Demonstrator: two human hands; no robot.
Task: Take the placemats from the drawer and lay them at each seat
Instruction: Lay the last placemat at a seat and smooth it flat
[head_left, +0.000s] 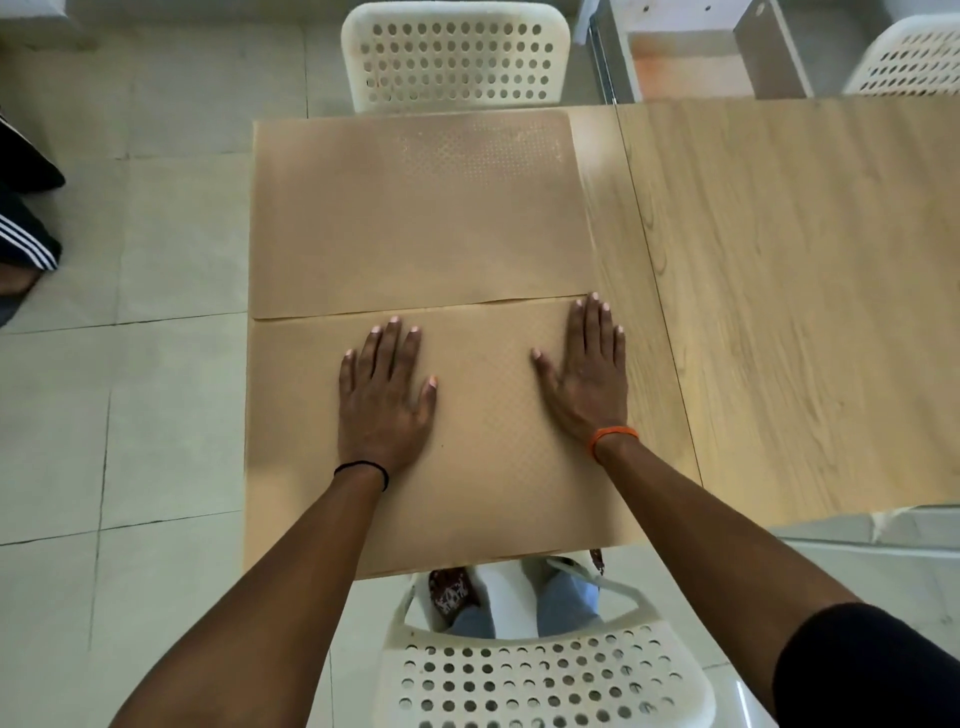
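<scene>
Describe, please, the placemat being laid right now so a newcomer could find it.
On the wooden table, two tan mats lie end to end. It is the near placemat. Unlike the far placemat, both hands, left hand and right hand, press it flat.

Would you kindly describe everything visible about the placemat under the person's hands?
The near placemat is a tan rectangular sheet with a fine dotted texture, and it looks thin and flexible. It lies flat on the wooden table, in front of the near white chair. Its far edge meets or slightly overlaps the far placemat; its near edge reaches the table's edge. The left hand and the right hand both press flat on it, fingers straight, the right near its right edge.
</scene>
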